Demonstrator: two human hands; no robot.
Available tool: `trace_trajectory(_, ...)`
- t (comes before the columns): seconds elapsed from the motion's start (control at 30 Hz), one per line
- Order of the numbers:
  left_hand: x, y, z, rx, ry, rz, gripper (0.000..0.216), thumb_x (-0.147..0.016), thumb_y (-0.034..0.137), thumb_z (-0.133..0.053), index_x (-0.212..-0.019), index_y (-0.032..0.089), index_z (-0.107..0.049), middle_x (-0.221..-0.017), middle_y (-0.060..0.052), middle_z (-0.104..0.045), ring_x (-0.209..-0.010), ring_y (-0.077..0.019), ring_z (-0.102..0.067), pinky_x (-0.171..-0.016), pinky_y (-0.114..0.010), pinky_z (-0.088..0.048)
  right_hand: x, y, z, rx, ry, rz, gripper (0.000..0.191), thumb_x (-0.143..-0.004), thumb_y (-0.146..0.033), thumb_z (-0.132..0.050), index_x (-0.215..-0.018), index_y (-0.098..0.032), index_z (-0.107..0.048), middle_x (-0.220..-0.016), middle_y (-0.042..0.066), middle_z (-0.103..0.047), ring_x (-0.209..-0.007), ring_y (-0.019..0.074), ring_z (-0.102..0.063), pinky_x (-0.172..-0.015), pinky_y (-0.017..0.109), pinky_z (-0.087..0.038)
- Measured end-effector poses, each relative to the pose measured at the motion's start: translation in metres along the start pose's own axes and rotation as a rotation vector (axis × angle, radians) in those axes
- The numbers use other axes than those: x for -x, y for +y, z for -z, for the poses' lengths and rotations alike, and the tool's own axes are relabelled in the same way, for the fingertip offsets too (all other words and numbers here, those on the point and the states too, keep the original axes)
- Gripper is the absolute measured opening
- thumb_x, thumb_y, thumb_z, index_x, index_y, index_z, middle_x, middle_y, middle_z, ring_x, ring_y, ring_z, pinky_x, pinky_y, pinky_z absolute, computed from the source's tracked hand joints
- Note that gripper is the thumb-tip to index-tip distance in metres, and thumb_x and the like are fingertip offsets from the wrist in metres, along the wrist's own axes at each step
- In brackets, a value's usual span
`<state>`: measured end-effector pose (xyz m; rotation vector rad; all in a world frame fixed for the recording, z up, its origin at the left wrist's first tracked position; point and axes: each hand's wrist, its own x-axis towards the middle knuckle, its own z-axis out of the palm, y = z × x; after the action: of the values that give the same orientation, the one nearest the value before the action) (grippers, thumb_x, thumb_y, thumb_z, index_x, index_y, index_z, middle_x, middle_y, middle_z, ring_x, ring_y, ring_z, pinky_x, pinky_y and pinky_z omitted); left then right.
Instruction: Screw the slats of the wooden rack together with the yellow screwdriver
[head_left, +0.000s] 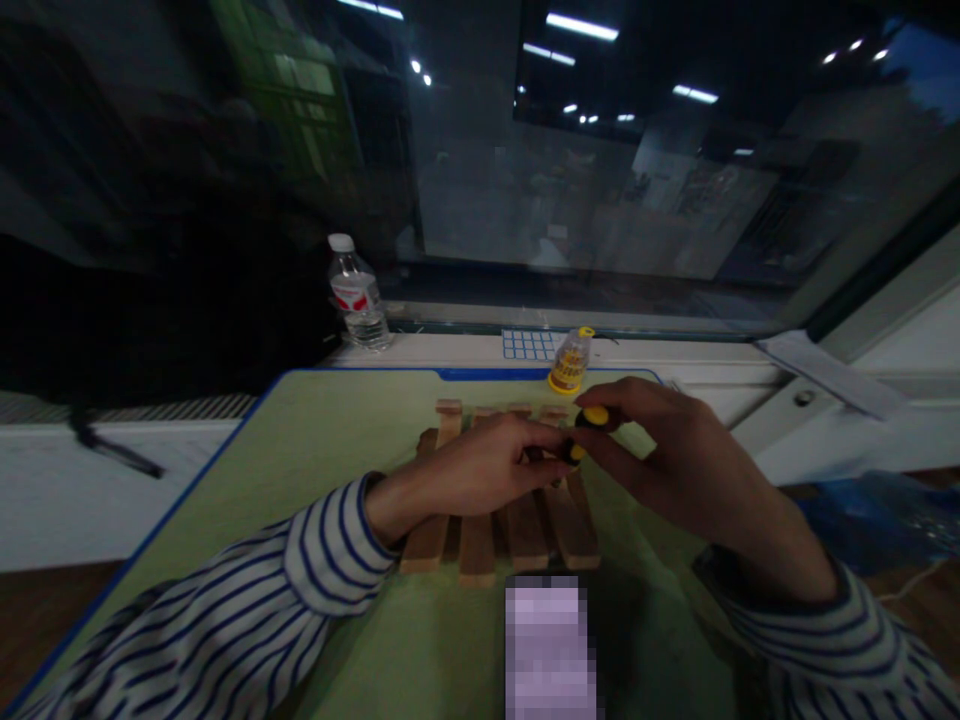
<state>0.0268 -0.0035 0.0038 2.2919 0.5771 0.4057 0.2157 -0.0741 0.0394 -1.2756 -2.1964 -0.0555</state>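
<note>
A slatted wooden piece [478, 545], made of several light wood strips over cross pieces, lies on the green tabletop. My left hand [495, 462] reaches across it, its thumb and fingers pinched around the lower end of a small black-and-yellow handled tool [595, 414], which looks like a short screwdriver. Gripping the upper end of that tool are the thumb and forefinger of my right hand [679, 440], at the piece's right side. The tool's tip is hidden by my fingers.
Behind the wood stands a small clear bottle [571, 362] with yellow ends. A water bottle [361, 300] is on the windowsill, near a blue grid card [529, 345]. In front lies a phone [551, 650], its screen pixelated. Blue plastic [870, 525] sits at right.
</note>
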Motion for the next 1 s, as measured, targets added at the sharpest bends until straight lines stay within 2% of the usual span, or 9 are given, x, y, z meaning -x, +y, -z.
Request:
trace_trajectory(0.17, 0.0002, -0.0002, 0.0005, 0.010, -0.017, 0.024, 0.023, -0.092, 0.031, -0.053, -0.104, 0.018, -0.068, -0.079, 0.001, -0.066, -0.070, -0.0121, -0.057, -0.062, -0.022, -0.039, 0.0006, -0.0007, -0.0014, 0.017, -0.001, 0.004, 0.015, -0.089, -0.028, -0.058, -0.102, -0.020, -0.059, -0.091, 0.001, -0.067, -0.083, 0.0141, -0.062, -0.074, 0.027, -0.048)
trace_trajectory(0.4, 0.0012, -0.0014, -0.0029, 0.042, 0.125, 0.011, 0.022, -0.086, 0.035, -0.063, -0.104, 0.022, -0.068, -0.097, 0.001, -0.071, -0.085, -0.0146, -0.064, -0.074, -0.024, -0.043, -0.0008, -0.0034, -0.0009, 0.008, -0.008, -0.017, 0.018, -0.091, -0.032, -0.056, -0.103, -0.019, -0.061, -0.093, 0.003, -0.068, -0.083, 0.0156, -0.063, -0.074, 0.030, -0.050)
trace_trajectory(0.5, 0.0014, -0.0027, -0.0032, 0.010, 0.134, 0.006, 0.020, -0.087, 0.034, -0.063, -0.100, 0.021, -0.069, -0.092, 0.001, -0.071, -0.081, -0.0137, -0.064, -0.070, -0.023, -0.043, 0.0001, -0.0026, 0.0005, 0.018, -0.002, -0.016, 0.030, -0.090, -0.035, -0.056, -0.115, -0.018, -0.059, -0.107, 0.007, -0.069, -0.095, 0.0176, -0.064, -0.083, 0.032, -0.051)
trace_trajectory(0.63, 0.0013, -0.0038, -0.0027, -0.034, 0.127, -0.003, 0.021, -0.087, 0.035, -0.062, -0.100, 0.021, -0.070, -0.092, 0.001, -0.071, -0.078, -0.0137, -0.064, -0.069, -0.023, -0.043, 0.0026, -0.0013, 0.0042, -0.017, -0.039, 0.022, 0.050, -0.089, -0.028, -0.059, -0.136, -0.020, -0.045, -0.132, 0.007, -0.059, -0.118, 0.0170, -0.056, -0.101, 0.032, -0.045)
trace_trajectory(0.7, 0.0012, -0.0039, -0.0024, -0.046, 0.117, -0.001, 0.021, -0.087, 0.036, -0.061, -0.099, 0.021, -0.070, -0.090, 0.001, -0.071, -0.077, -0.0136, -0.063, -0.068, -0.023, -0.042, 0.0030, -0.0015, 0.0054, -0.044, -0.059, 0.053, 0.045, -0.090, -0.022, -0.056, -0.134, -0.021, -0.048, -0.130, 0.005, -0.061, -0.117, 0.0147, -0.057, -0.101, 0.029, -0.045)
trace_trajectory(0.83, 0.0009, -0.0047, -0.0015, -0.055, 0.088, 0.017, 0.022, -0.089, 0.036, -0.059, -0.100, 0.020, -0.070, -0.087, 0.000, -0.070, -0.075, -0.0140, -0.062, -0.066, -0.023, -0.041, 0.0012, -0.0028, 0.0051, -0.072, -0.033, 0.108, 0.026, -0.091, -0.017, -0.053, -0.115, -0.023, -0.059, -0.114, 0.000, -0.070, -0.106, 0.0117, -0.063, -0.093, 0.024, -0.048)
trace_trajectory(1.0, 0.0005, -0.0070, -0.0010, -0.040, 0.029, 0.028, 0.024, -0.091, 0.034, -0.055, -0.103, 0.019, -0.070, -0.084, 0.000, -0.070, -0.073, -0.0136, -0.061, -0.064, -0.023, -0.040, 0.0006, -0.0031, 0.0036, -0.062, -0.031, 0.078, 0.022, -0.090, -0.019, -0.056, -0.112, -0.021, -0.060, -0.109, 0.002, -0.071, -0.102, 0.0123, -0.064, -0.091, 0.025, -0.049)
